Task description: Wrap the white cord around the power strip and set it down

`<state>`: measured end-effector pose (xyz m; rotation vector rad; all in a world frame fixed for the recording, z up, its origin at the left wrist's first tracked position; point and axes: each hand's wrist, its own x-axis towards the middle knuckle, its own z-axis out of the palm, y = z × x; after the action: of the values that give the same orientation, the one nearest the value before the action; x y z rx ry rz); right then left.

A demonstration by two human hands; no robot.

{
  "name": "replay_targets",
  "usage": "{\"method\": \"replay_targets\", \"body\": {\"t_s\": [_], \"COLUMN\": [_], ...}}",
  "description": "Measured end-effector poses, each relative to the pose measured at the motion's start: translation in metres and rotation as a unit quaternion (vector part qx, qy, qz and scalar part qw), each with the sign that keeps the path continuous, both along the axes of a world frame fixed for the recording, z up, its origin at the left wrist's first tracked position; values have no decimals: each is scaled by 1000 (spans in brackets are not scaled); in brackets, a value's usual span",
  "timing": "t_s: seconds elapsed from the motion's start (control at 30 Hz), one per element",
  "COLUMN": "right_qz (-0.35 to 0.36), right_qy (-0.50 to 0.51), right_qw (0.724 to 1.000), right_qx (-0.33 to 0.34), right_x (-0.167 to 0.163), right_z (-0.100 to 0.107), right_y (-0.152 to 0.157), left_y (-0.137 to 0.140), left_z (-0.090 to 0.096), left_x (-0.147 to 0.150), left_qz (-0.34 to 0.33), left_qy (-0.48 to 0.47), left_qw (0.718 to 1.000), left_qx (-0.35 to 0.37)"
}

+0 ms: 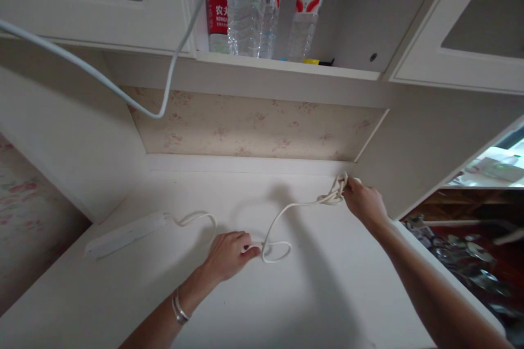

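Running rightward from the power strip (125, 235), a pale cord (289, 206) crosses the white counter (262, 311) to a knotted bundle (332, 195) at its far end. The power strip lies at an angle, its long axis slanting away from the person toward the right, so that the end where the cord leaves it faces the hands. The left hand (230, 253), a metal bracelet (179, 308) at its wrist, is the nearer of the two: just right of the power strip and slightly closer to the person, thumb and fingers closed on the cord. A loose loop (279, 253) lies immediately beyond its fingertips, on the side away from the power strip. The right hand (364, 203), well to the right of the power strip and farther back, has its fingers closed on the bundle; whether the bundle is lifted or resting cannot be told. Between the hands, the cord hangs slack and bends rather than stretching straight.
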<state>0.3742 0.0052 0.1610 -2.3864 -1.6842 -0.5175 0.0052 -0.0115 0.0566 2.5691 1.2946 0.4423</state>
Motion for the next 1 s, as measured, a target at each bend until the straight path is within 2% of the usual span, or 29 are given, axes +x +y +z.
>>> {"method": "replay_targets", "body": {"t_s": [0.1, 0.17, 0.23, 0.3, 0.37, 0.47, 0.53, 0.63, 0.7, 0.73, 0.77, 0.83, 0.87, 0.9, 0.93, 1.0], "right_qz": [-65, -107, -118, -116, -98, -51, -12, 67, 108, 122, 132, 140, 139, 134, 127, 114], "right_qy": [12, 16, 24, 11, -20, -67, -61, -34, -21, -20, -21, -28, -30, -30, -29, -24], "right_qw": [998, 994, 993, 993, 995, 996, 998, 996, 992, 990, 988, 986, 987, 987, 988, 991], "right_qx": [-9, -1, -11, -4, 10, 20, 20, 47, 66, 74, 79, 81, 80, 79, 77, 70], "right_x": [53, 90, 115, 120, 104, 56, 19, -29, -53, -62, -68, -74, -74, -73, -70, -62], "right_z": [11, 20, 26, 29, 30, 29, 27, 23, 21, 20, 20, 18, 17, 16, 14, 11], "right_y": [-6, -13, -21, -26, -27, -24, -20, -12, -7, -6, -5, -3, -3, -2, -2, -1], "left_y": [16, 26, 31, 32, 31, 26, 19, 4, -6, -11, -16, -26, -31, -36, -40, -48], "left_z": [-9, -13, -15, -15, -13, -8, 0, 15, 25, 29, 31, 33, 32, 31, 28, 22], "left_x": [-46, -75, -94, -97, -87, -54, -23, 28, 56, 67, 74, 79, 78, 76, 73, 66], "left_qz": [162, 240, 261, 241, 200, 156, 127, 43, 9, -6, -15, -7, -10, -20, -31, -29], "left_qy": [39, 62, 80, 84, 74, 12, -72, -233, -346, -403, -465, -567, -590, -592, -582, -568], "left_qw": [984, 964, 955, 959, 971, 983, 986, 972, 934, 903, 856, 728, 671, 629, 611, 606], "left_qx": [58, 98, 119, 122, 109, 93, 78, -6, -90, -152, -225, -384, -450, -503, -535, -556]}}
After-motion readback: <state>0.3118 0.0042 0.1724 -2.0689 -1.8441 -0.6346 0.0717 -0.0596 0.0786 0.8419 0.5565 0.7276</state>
